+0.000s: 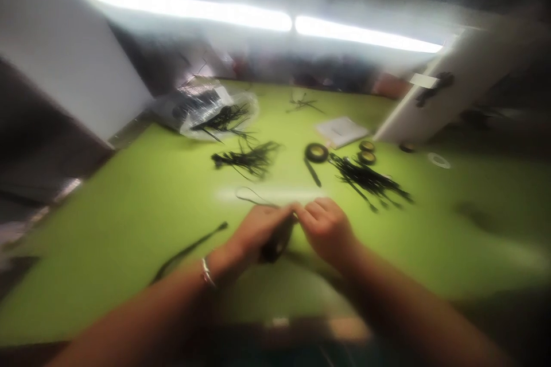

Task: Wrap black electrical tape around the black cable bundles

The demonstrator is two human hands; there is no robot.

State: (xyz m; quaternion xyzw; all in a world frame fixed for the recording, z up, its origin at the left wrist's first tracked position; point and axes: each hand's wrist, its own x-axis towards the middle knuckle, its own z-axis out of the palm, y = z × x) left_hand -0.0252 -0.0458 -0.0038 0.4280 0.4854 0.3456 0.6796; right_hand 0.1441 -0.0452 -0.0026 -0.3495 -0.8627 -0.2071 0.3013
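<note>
My left hand (264, 226) and my right hand (325, 223) meet above the front middle of the green table, fingers closed and fingertips touching. A thin dark cable (247, 190) loops out beyond my left hand and runs into its grip. Under my left palm is a dark rounded thing (273, 248), blurred, perhaps a roll of black tape. My right hand pinches at the same spot; what lies between its fingers is hidden. To the left of my left wrist, a single black cable (193, 246) with a connector end lies on the table.
Beyond my hands lie two bundles of black cables, one left (247, 159) and one right (372, 179). Black tape rolls (317, 152) sit near the right bundle, before a white pad (342, 131). A clear plastic bag (198, 109) of cables lies back left. White panels (424, 89) flank the green table (129, 200).
</note>
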